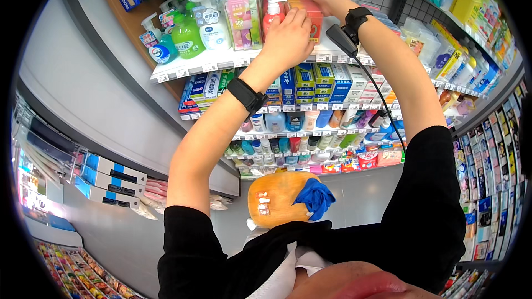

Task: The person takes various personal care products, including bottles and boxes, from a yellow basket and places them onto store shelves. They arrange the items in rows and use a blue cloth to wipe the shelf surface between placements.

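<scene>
On the upper white shelf (224,60), my left hand (291,37) lies against the front of a red-orange box (316,25), beside red pump bottles (272,18). My right hand (322,0) reaches to the back right of the same box, its fingertips partly hidden behind it. Pink and green boxed products (242,18) stand left of the pump bottles, then a white foam pump bottle (214,33) and a green pump bottle (187,39). Both wrists wear black straps; a black device with a cable hangs at the right one.
Toothpaste boxes (304,77) and rows of bottles (274,121) fill the lower shelves. A wooden stool (278,187) with a blue cloth (316,199) and small packets (263,203) stands below me. Clear plastic containers (419,39) are on the right shelf; boxes (116,180) hang at left.
</scene>
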`<state>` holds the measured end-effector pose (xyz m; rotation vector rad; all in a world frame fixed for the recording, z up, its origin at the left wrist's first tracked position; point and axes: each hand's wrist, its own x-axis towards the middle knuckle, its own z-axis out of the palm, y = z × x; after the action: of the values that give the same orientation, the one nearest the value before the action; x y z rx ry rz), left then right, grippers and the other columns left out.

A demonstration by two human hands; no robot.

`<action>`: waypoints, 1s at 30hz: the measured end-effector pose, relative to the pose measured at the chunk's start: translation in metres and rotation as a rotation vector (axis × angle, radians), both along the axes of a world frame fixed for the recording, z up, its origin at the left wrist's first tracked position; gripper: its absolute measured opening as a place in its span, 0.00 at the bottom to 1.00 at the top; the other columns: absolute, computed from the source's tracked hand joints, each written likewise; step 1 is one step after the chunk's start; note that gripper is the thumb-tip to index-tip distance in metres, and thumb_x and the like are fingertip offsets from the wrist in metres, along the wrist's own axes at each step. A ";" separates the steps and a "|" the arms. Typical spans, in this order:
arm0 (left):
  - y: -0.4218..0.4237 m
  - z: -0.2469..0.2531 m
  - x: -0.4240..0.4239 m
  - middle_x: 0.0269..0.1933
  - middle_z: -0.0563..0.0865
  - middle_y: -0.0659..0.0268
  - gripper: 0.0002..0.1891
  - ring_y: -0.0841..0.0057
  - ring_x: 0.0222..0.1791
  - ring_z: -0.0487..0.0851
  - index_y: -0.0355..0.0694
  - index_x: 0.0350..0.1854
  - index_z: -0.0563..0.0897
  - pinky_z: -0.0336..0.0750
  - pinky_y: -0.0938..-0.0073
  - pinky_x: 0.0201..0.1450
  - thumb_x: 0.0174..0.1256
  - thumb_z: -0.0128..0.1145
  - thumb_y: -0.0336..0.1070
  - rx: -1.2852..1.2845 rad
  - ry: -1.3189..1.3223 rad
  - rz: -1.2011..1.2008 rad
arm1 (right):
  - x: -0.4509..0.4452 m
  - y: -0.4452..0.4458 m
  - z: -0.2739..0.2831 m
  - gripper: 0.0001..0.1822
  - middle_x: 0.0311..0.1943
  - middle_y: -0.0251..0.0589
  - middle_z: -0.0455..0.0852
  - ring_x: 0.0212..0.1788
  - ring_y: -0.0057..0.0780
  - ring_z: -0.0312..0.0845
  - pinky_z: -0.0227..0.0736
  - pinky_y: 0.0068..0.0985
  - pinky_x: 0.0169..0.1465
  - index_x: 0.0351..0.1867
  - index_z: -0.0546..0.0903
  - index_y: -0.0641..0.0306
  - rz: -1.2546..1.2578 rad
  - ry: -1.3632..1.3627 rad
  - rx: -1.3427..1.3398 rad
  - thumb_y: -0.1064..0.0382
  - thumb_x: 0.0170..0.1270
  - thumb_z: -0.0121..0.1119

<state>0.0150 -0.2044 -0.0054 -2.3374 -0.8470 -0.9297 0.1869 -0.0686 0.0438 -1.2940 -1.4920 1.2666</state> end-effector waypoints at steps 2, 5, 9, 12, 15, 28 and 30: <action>0.000 -0.001 0.001 0.61 0.77 0.54 0.23 0.61 0.63 0.75 0.33 0.52 0.79 0.72 0.55 0.57 0.57 0.64 0.41 -0.004 -0.001 0.000 | 0.003 0.001 0.000 0.28 0.54 0.43 0.84 0.54 0.32 0.83 0.80 0.33 0.59 0.60 0.74 0.63 -0.010 0.013 -0.028 0.43 0.79 0.33; -0.002 -0.003 -0.001 0.64 0.76 0.52 0.24 0.60 0.66 0.73 0.32 0.53 0.78 0.72 0.53 0.59 0.58 0.64 0.43 -0.024 0.007 0.028 | -0.001 -0.004 0.000 0.29 0.55 0.43 0.83 0.55 0.33 0.82 0.78 0.33 0.60 0.61 0.73 0.63 -0.008 0.058 -0.097 0.42 0.79 0.33; 0.002 -0.007 0.004 0.67 0.73 0.50 0.26 0.58 0.70 0.70 0.31 0.55 0.78 0.71 0.50 0.61 0.59 0.64 0.45 0.007 -0.005 0.048 | 0.000 0.001 0.000 0.30 0.59 0.44 0.80 0.59 0.33 0.78 0.75 0.34 0.63 0.62 0.73 0.62 -0.039 0.080 -0.083 0.40 0.79 0.33; 0.005 -0.010 0.006 0.68 0.72 0.49 0.28 0.56 0.71 0.69 0.32 0.58 0.77 0.70 0.49 0.62 0.60 0.64 0.45 0.002 -0.006 0.038 | 0.006 0.005 0.002 0.30 0.59 0.44 0.80 0.59 0.34 0.78 0.74 0.34 0.63 0.63 0.72 0.61 -0.036 0.009 -0.048 0.40 0.79 0.33; -0.002 -0.016 -0.010 0.68 0.72 0.47 0.28 0.54 0.71 0.68 0.35 0.60 0.76 0.68 0.49 0.64 0.60 0.64 0.45 -0.028 -0.011 0.054 | -0.012 -0.033 0.006 0.31 0.60 0.45 0.80 0.61 0.36 0.77 0.70 0.34 0.65 0.66 0.71 0.60 -0.010 -0.313 0.250 0.39 0.78 0.33; -0.078 -0.023 -0.034 0.62 0.76 0.53 0.19 0.54 0.72 0.66 0.39 0.54 0.79 0.60 0.45 0.70 0.64 0.62 0.41 -0.202 -0.035 -0.154 | 0.020 0.016 0.024 0.37 0.64 0.45 0.77 0.65 0.35 0.71 0.59 0.31 0.71 0.67 0.73 0.63 0.239 -0.853 0.406 0.34 0.77 0.32; -0.081 -0.025 -0.042 0.61 0.77 0.54 0.18 0.54 0.72 0.66 0.39 0.53 0.79 0.60 0.46 0.70 0.64 0.62 0.41 -0.204 -0.057 -0.160 | 0.020 0.016 0.026 0.38 0.64 0.46 0.77 0.64 0.35 0.71 0.60 0.31 0.70 0.66 0.73 0.65 0.243 -0.861 0.405 0.33 0.76 0.33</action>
<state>-0.0270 -0.2856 -0.0303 -2.5962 -0.8203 -1.0222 0.2072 -0.0526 0.0701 -1.4750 -2.4072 0.4625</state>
